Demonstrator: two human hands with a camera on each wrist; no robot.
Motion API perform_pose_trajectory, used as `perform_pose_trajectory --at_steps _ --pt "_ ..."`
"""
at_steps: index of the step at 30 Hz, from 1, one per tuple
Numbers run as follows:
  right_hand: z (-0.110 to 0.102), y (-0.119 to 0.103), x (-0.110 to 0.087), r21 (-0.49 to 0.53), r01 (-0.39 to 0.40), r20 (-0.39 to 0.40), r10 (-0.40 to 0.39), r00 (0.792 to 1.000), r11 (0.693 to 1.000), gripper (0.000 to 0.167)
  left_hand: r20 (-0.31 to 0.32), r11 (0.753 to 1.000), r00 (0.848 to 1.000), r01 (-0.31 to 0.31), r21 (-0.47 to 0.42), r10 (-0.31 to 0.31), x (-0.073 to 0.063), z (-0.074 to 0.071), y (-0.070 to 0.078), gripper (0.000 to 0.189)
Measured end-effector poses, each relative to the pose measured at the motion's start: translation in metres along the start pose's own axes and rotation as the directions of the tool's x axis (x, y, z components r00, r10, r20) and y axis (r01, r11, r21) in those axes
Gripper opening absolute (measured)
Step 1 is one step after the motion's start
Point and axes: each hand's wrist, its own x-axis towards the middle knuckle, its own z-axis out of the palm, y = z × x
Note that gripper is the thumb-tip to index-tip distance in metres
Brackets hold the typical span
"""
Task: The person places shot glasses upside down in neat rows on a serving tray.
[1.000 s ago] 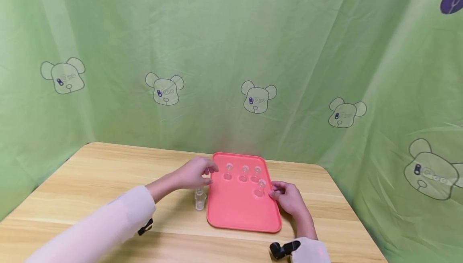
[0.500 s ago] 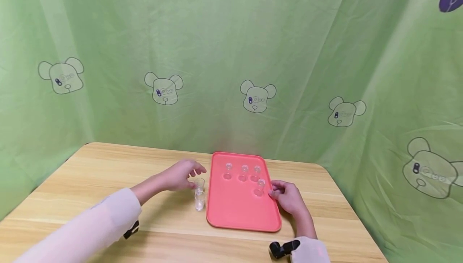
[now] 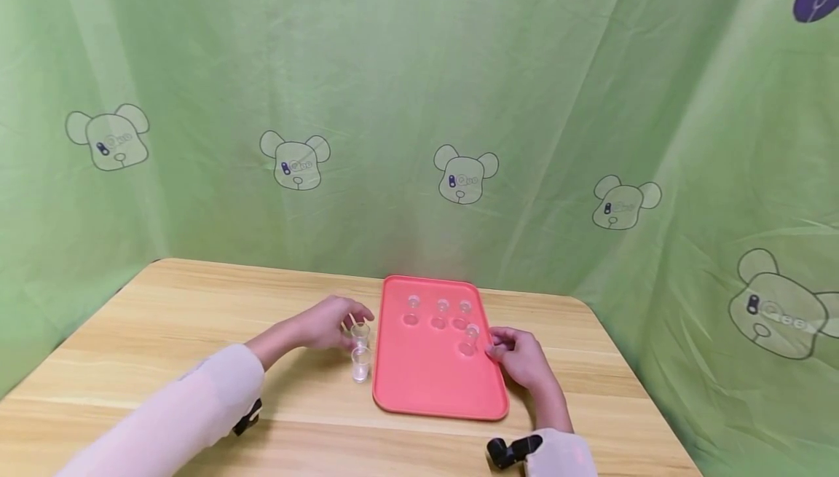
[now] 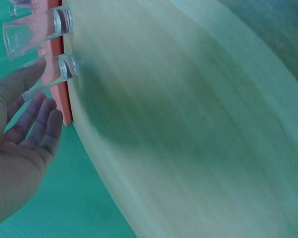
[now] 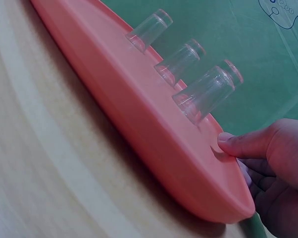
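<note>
Green curtain [image 3: 387,62], bear-printed. Wooden table [image 3: 131,346]. Red tray [image 3: 432,389], flat on table. Right hand [image 3: 523,360], gripping tray by its right edge. Left hand [image 3: 325,322], digits loosely parted about far glass [image 3: 360,335]; contact unclear. Near glass [image 3: 360,365], likewise upright on table, left of tray. Four glasses [image 3: 472,340], inverted, on tray.

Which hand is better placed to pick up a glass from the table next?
Probably the left hand: it is right at the farther glass on the table, left of the red tray. The right hand is across the tray, holding its right edge.
</note>
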Motion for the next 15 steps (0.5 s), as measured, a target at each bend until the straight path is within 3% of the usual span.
perform_pose_trajectory --at_steps 15 --pt "0.0 -0.001 0.002 -0.008 0.038 -0.012 -0.038 0.999 0.999 0.036 0.076 0.991 0.997 0.038 -0.129 -0.029 0.009 0.01 -0.018 0.052"
